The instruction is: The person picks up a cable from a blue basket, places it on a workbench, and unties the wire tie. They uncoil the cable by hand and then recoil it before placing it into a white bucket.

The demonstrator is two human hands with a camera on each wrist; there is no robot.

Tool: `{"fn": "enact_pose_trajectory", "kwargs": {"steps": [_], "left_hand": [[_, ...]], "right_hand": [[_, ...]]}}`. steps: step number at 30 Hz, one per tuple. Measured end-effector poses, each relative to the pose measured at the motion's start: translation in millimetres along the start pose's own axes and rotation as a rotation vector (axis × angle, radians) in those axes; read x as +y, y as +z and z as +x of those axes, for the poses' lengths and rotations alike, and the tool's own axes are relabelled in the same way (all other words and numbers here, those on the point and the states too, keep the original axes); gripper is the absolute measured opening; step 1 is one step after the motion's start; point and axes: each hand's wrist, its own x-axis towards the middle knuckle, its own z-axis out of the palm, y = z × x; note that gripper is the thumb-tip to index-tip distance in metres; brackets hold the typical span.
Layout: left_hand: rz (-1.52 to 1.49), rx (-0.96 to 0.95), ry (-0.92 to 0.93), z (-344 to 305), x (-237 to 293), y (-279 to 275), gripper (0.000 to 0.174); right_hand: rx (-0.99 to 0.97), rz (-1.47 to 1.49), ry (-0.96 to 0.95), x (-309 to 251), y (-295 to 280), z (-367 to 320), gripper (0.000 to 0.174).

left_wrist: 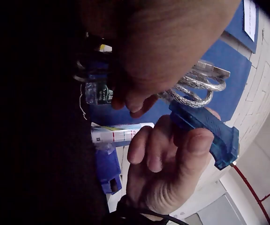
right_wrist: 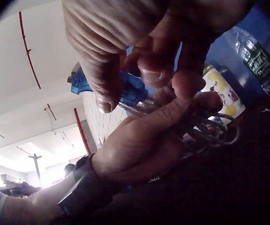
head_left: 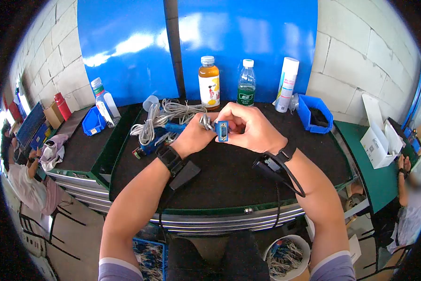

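Observation:
Between finger and thumb, my right hand (head_left: 255, 129) pinches a translucent blue serial connector (head_left: 223, 131), its pin face toward the head camera. The connector's blue body (left_wrist: 203, 129) shows side-on in the left wrist view. Close beside it, my left hand (head_left: 194, 136) grips the coiled braided cable (left_wrist: 196, 91) that runs from the connector. A metal USB plug (left_wrist: 219, 71) sticks out of that coil. In the right wrist view, loops of the cable (right_wrist: 219, 133) hang out past the left fingers. Both hands are above the black mat (head_left: 220, 180).
More coiled grey cables (head_left: 147, 129) with blue connectors lie left of the hands. Behind stand a tea bottle (head_left: 209, 86), a green-labelled bottle (head_left: 246, 89) and a spray can (head_left: 286, 84). A blue bin (head_left: 316, 114) sits at right. Below, a white bucket (head_left: 305, 246) holds cables.

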Motion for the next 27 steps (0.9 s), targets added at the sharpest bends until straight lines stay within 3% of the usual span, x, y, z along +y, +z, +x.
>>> {"fn": "enact_pose_trajectory", "kwargs": {"steps": [11,15,18,23,25,27], "left_hand": [[-0.008,0.014,-0.001,-0.1,-9.2,-0.4,0.019],[0.047,0.099,0.025,2.3,-13.7,3.5,0.016],[0.023,0.131,-0.145,2.1,-2.6,4.1,0.019],[-0.013,0.097,-0.086,3.8,-11.3,6.8,0.02],[0.02,0.029,0.094,3.6,-14.1,11.2,0.019],[-0.101,0.027,0.136,2.6,-11.7,16.8,0.02]], "right_hand": [[0.023,-0.068,0.001,-8.3,1.0,-0.4,0.031],[0.233,-0.026,0.006,-6.8,-2.2,-1.2,0.031],[0.386,0.042,0.036,0.4,-4.3,-0.6,0.033],[0.303,0.008,0.054,-1.4,-3.3,3.2,0.04],[0.153,-0.245,-0.175,0.1,0.0,5.8,0.045],[0.105,-0.207,-0.185,2.0,4.9,7.3,0.04]]}}
